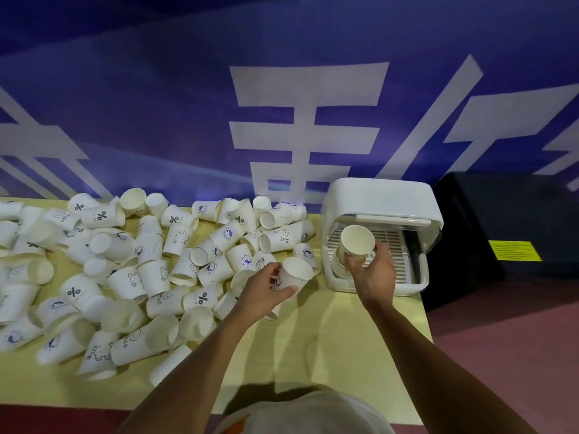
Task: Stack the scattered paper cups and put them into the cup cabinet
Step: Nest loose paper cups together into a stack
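Several white printed paper cups lie scattered across the left and middle of the yellow table. My left hand grips one white cup, tilted with its mouth up, just right of the pile. My right hand holds a short stack of cups at the open front of the white cup cabinet, which stands at the table's right end. The lower cups of the stack are partly hidden by my fingers.
A blue wall banner with white characters rises right behind the table. A black box with a yellow label stands right of the cabinet. The table's right edge drops to a reddish floor. Bare tabletop lies between my forearms.
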`<state>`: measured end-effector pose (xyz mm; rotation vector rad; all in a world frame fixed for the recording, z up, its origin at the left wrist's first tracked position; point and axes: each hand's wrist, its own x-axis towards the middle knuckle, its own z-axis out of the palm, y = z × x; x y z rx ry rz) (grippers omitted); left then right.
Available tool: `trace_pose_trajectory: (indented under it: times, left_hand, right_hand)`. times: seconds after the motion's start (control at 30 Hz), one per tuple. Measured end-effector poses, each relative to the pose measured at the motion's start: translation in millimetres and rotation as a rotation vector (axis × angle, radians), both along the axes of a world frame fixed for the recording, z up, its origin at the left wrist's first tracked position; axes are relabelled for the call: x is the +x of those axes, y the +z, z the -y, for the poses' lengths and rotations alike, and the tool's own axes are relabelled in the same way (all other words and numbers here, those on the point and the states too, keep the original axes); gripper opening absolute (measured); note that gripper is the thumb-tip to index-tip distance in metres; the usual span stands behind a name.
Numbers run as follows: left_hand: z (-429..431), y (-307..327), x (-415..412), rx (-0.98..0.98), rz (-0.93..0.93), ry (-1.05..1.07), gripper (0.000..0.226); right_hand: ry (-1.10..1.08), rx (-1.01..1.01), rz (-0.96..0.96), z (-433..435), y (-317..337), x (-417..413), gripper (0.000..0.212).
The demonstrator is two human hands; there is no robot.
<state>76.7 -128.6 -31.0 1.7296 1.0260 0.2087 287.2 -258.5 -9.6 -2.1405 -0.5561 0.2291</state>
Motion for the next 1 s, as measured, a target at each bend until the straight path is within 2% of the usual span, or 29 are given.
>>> trace_pose_trajectory:
  times: [0.23, 0.43, 0.5, 0.6, 0.63, 0.7, 0.83, 0.9, 1.0]
  left_hand:
    - [-6, 10, 19, 0.006, 0.004, 0.018, 0.05]
    - [-4, 15, 26, 0.001, 0.015, 0.001, 0.048]
    - [-4, 16, 29, 0.0, 0.023, 0.014, 0.043]
    - [-3, 19, 34, -0.014, 0.044, 0.05, 0.041]
    - [-2, 20, 35, -0.017, 0.047, 0.059, 0.041]
    - [-2, 23, 38, -0.004, 0.049, 0.063, 0.042]
    - [0, 30, 41, -0.007, 0.079, 0.039, 0.041]
    - [1, 33, 40, 0.0, 0.094, 0.031, 0.045]
    - [2, 38, 40, 0.009, 0.119, 0.003, 0.055]
  right_hand:
    - [0.036, -0.128, 0.012, 1, -6, 6, 0.053]
    - [0.052, -0.227, 0.012, 6, -8, 8, 0.076]
    - [0.074, -0.182, 0.09, 6, -7, 5, 0.062]
    - [0.18, -0.117, 0.159, 2, 0, 2, 0.027]
    - [0.229, -0.097, 0.116, -1, 4, 1, 0.021]
    - [0.34, -0.073, -0.011, -8, 11, -3, 0.024]
    - [0.452, -0.029, -0.236, -16, 18, -13, 0.057]
    - [0.471, 0.011, -0.295, -19, 19, -17, 0.065]
    - [0.461, 0.072, -0.323, -20, 21, -21, 0.06]
